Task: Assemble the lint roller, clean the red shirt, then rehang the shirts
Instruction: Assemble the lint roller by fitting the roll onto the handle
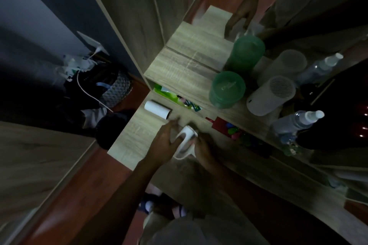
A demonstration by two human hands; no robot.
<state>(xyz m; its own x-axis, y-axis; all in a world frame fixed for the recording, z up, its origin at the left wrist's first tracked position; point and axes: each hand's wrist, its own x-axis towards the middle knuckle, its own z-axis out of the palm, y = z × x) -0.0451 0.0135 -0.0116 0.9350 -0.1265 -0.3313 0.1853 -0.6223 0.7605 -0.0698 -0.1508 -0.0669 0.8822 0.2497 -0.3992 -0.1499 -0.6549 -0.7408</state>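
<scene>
A white lint roller handle is held just above the wooden shelf top. My right hand grips its lower part. My left hand touches its left side, fingers spread and blurred. A white paper roll lies on its side on the same surface, to the upper left of my hands and apart from them. No shirt is in view.
A green tub, a white cylindrical device and spray bottles stand on the higher shelf beside a mirror. Coloured items fill the gap below. Bags and a cable lie on the floor at left.
</scene>
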